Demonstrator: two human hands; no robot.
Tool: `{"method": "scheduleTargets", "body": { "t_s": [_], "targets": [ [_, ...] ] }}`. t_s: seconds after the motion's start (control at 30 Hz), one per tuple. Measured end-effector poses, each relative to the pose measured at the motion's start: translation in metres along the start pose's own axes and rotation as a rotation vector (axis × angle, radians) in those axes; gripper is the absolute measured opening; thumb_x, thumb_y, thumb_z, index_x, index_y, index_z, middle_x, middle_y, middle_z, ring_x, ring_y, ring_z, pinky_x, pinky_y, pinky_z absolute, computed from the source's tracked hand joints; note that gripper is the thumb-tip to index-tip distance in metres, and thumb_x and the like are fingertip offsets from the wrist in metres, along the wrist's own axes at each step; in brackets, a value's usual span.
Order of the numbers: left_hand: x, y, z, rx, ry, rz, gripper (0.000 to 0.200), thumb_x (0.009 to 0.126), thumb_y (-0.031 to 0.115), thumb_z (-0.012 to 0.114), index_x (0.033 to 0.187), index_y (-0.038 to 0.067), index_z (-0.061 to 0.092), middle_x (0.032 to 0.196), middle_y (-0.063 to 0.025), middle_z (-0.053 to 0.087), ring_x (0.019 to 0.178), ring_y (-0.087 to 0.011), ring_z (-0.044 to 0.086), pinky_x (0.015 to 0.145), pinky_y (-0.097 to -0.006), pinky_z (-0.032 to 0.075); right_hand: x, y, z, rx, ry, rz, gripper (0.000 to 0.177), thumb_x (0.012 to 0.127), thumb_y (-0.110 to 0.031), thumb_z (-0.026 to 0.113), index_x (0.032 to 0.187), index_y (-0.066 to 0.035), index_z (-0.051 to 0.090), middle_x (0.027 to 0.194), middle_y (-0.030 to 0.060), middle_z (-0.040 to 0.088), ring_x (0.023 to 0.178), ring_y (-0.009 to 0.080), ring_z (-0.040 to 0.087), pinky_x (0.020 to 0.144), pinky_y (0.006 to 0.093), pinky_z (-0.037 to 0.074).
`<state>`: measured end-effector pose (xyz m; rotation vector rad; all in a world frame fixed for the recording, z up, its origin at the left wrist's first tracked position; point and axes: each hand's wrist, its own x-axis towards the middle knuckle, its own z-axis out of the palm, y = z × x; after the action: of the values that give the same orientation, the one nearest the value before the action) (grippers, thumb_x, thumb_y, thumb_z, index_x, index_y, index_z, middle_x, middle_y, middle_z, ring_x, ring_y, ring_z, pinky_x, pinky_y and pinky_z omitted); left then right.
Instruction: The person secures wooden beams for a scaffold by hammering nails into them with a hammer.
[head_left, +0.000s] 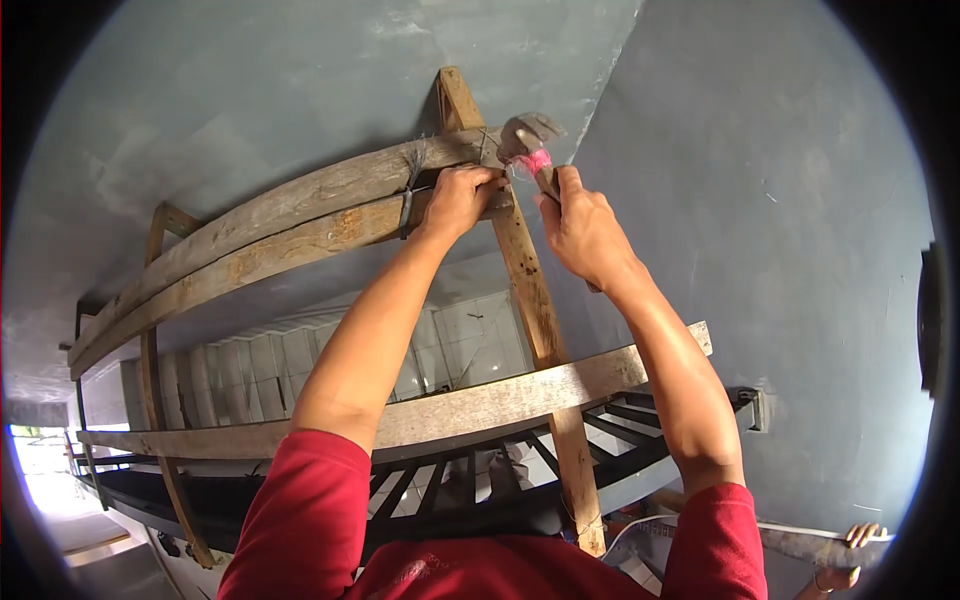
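My right hand (582,225) is wrapped round the handle of a hammer (530,140), which has pink wrapping just below its head. The hammer head is raised beside the upper end of an upright wooden post (528,270). My left hand (462,202) is closed at the joint where the long wooden beams (330,190) meet that post. Whatever its fingertips pinch is too small to make out. Wire (408,196) is tied round the beams just left of my left hand.
A lower wooden plank (500,405) crosses the post above a black slatted metal frame (630,485). Another post (152,380) stands at the left. At the lower right, another person's hands (862,535) touch a board (815,546). Grey walls surround the corner.
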<state>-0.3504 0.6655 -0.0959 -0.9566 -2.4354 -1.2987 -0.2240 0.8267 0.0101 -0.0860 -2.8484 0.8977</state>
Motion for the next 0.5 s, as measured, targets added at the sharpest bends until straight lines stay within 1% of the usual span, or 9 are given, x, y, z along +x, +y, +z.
{"method": "scheduleTargets", "body": {
  "t_s": [0.03, 0.1, 0.13, 0.2, 0.27, 0.33, 0.37, 0.43, 0.5],
  "targets": [
    [0.001, -0.003, 0.0, 0.001, 0.004, -0.003, 0.014, 0.089, 0.009, 0.067, 0.1, 0.003, 0.073, 0.095, -0.0189, 0.071, 0.088, -0.0358, 0.069, 0.077, -0.0395, 0.052, 0.005, 0.004, 0.002, -0.001, -0.003, -0.004, 0.028, 0.097, -0.018, 0.057, 0.108, 0.006, 0.049, 0.079, 0.0321, 0.064, 0.081, 0.0525, 0.061, 0.07, 0.054, 0.048],
    [0.001, -0.006, 0.002, -0.079, 0.028, 0.055, 0.013, 0.088, 0.009, 0.068, 0.099, 0.004, 0.074, 0.095, -0.0179, 0.071, 0.089, -0.0354, 0.069, 0.077, -0.0399, 0.053, 0.011, 0.01, 0.0, -0.043, -0.029, -0.054, 0.028, 0.096, -0.018, 0.057, 0.108, 0.006, 0.049, 0.077, 0.0321, 0.063, 0.082, 0.0527, 0.061, 0.07, 0.0548, 0.048],
    [0.002, -0.008, 0.002, -0.08, 0.028, 0.055, 0.013, 0.088, 0.009, 0.068, 0.099, 0.004, 0.074, 0.095, -0.0179, 0.071, 0.089, -0.0354, 0.069, 0.077, -0.0399, 0.053, 0.012, 0.009, -0.001, -0.044, -0.029, -0.054, 0.028, 0.096, -0.018, 0.057, 0.108, 0.006, 0.049, 0.077, 0.0321, 0.063, 0.082, 0.0527, 0.061, 0.07, 0.0548, 0.048],
    [0.001, -0.007, 0.002, -0.034, 0.003, 0.051, 0.014, 0.087, 0.007, 0.068, 0.1, 0.003, 0.074, 0.096, -0.0156, 0.072, 0.088, -0.0321, 0.07, 0.078, -0.0377, 0.053, 0.012, 0.004, -0.009, -0.007, 0.004, -0.012, 0.027, 0.096, -0.018, 0.058, 0.107, 0.005, 0.049, 0.078, 0.0323, 0.063, 0.082, 0.0532, 0.061, 0.07, 0.0552, 0.048],
    [0.001, -0.005, 0.002, -0.031, -0.003, 0.023, 0.013, 0.088, 0.007, 0.067, 0.099, 0.003, 0.074, 0.096, -0.0155, 0.072, 0.088, -0.032, 0.07, 0.078, -0.0375, 0.053, 0.005, -0.002, -0.007, 0.053, 0.026, -0.019, 0.026, 0.096, -0.018, 0.057, 0.107, 0.005, 0.049, 0.079, 0.0325, 0.063, 0.082, 0.0534, 0.06, 0.071, 0.0553, 0.049],
    [0.0, -0.009, 0.004, -0.026, -0.01, 0.0, 0.013, 0.088, 0.008, 0.067, 0.098, 0.003, 0.074, 0.096, -0.0154, 0.072, 0.088, -0.0318, 0.07, 0.078, -0.0372, 0.053, 0.001, -0.006, -0.001, -0.016, -0.03, 0.052, 0.028, 0.097, -0.02, 0.052, 0.111, 0.004, 0.049, 0.091, 0.034, 0.065, 0.088, 0.0525, 0.063, 0.076, 0.0579, 0.051],
    [0.003, -0.011, 0.002, 0.01, 0.011, 0.025, 0.013, 0.087, 0.008, 0.068, 0.098, 0.004, 0.074, 0.095, -0.0163, 0.072, 0.089, -0.0327, 0.069, 0.078, -0.0381, 0.053, 0.004, -0.007, -0.001, -0.018, -0.028, 0.049, 0.028, 0.097, -0.02, 0.052, 0.111, 0.004, 0.049, 0.091, 0.034, 0.065, 0.088, 0.0525, 0.063, 0.076, 0.0579, 0.051],
    [0.0, -0.007, 0.004, 0.037, 0.015, 0.051, 0.014, 0.087, 0.009, 0.069, 0.099, 0.005, 0.074, 0.094, -0.0173, 0.071, 0.09, -0.0336, 0.069, 0.077, -0.0389, 0.053, 0.007, -0.006, -0.003, -0.016, -0.119, 0.109, 0.026, 0.097, -0.019, 0.052, 0.111, 0.002, 0.047, 0.089, 0.0344, 0.065, 0.087, 0.0531, 0.062, 0.076, 0.0586, 0.05],
    [0.001, -0.003, 0.002, -0.058, 0.021, 0.031, 0.013, 0.087, 0.009, 0.068, 0.098, 0.006, 0.075, 0.093, -0.0173, 0.071, 0.089, -0.0336, 0.069, 0.077, -0.0384, 0.053, 0.008, -0.012, -0.009, -0.021, -0.157, 0.128, 0.025, 0.097, -0.019, 0.052, 0.111, 0.001, 0.045, 0.088, 0.0345, 0.065, 0.087, 0.0534, 0.062, 0.076, 0.059, 0.049]
  ]
}}
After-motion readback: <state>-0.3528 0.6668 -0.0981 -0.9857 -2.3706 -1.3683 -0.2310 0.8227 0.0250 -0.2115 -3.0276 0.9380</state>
